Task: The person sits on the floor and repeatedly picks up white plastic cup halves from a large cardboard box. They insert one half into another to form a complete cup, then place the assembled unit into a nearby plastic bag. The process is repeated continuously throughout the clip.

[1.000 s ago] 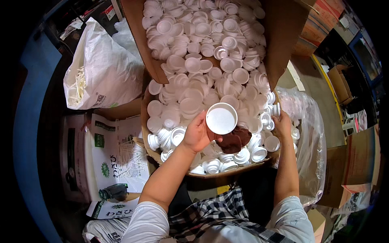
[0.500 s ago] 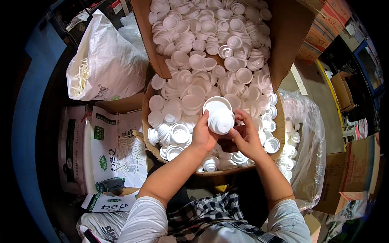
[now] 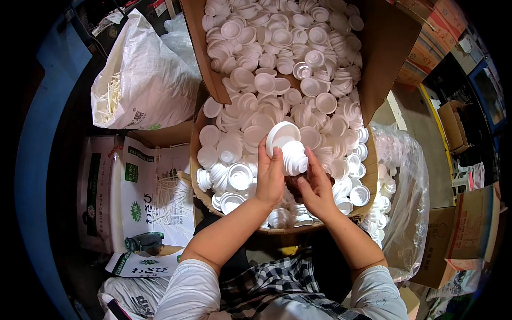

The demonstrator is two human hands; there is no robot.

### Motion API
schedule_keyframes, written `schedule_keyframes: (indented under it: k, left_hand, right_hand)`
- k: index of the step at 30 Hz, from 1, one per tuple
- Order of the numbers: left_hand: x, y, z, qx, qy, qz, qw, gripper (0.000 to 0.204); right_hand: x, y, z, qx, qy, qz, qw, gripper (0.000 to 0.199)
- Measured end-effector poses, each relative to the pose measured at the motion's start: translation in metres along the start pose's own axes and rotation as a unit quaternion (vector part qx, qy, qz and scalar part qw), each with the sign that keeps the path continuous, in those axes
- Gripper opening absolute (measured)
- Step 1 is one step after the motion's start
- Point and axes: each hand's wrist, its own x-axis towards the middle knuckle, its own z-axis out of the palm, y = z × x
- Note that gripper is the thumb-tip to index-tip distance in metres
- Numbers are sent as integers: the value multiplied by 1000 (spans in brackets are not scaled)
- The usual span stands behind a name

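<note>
Above the near part of a big cardboard box (image 3: 274, 231), my left hand (image 3: 271, 178) grips a short stack of white stepped plastic caps (image 3: 293, 157). A wide shallow rim (image 3: 284, 136) stands up at the stack's far side, and its narrow end points right. My right hand (image 3: 318, 186) is curled at that narrow end, with the index fingertip against it and the thumb just below. Its other fingers are in dark shadow, so whether they hold anything cannot be told. Loose white caps (image 3: 240, 176) of the same kind fill the box beneath both hands.
At the left, a white woven sack (image 3: 154, 80) holds thin white sticks, and more sticks lie on a printed carton (image 3: 141, 213). A clear plastic bag (image 3: 410, 197) of white caps stands right of the box. Brown cartons (image 3: 469, 229) are farther right.
The stack has tilted so its narrow end points more to the right. My right hand has closed in against that end. The whole view has shifted slightly.
</note>
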Motion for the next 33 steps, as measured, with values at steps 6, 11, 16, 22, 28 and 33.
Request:
schedule_keyframes:
  k: [6,11,16,22,28,33]
  left_hand:
    - [-4,-4,2,18,-60,-53,997,38]
    - [12,7,-8,-104,6,-100,989,39]
    - [25,21,-28,-168,-129,-212,954,54]
    - [20,11,-21,-199,-177,-252,930,47]
    - [7,10,-9,-132,-151,-257,945,42]
    - [4,7,-6,-64,-174,-242,952,40]
  right_hand:
    - [1,-6,8,203,34,107,973,77]
    - [9,-3,-13,234,56,88,967,72]
    - [12,-18,-28,176,68,14,982,69]
    - [8,-24,-25,41,140,-28,989,70]
    - [8,-33,-22,-202,133,-115,964,70]
    - [7,-25,-24,-181,118,-102,971,70]
